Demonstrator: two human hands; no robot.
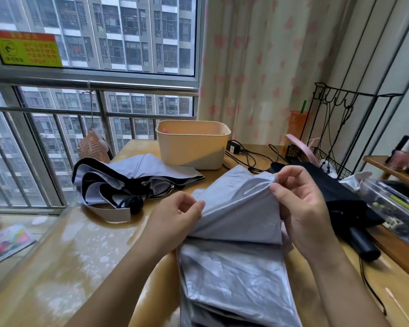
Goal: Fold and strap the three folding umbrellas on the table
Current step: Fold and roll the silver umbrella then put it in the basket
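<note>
Closest, a silver umbrella lies on the wooden table, its cloth in flat folds right in front of the person. The left hand pinches the cloth at its left edge. The right hand pinches a fold near the top and holds it up a bit. On the right lies a black umbrella, just beside the silver one. Farther back on the left lies a third umbrella, silver and black, all loose and floppy. Behind it stands a tan tub, and then the window.
</note>
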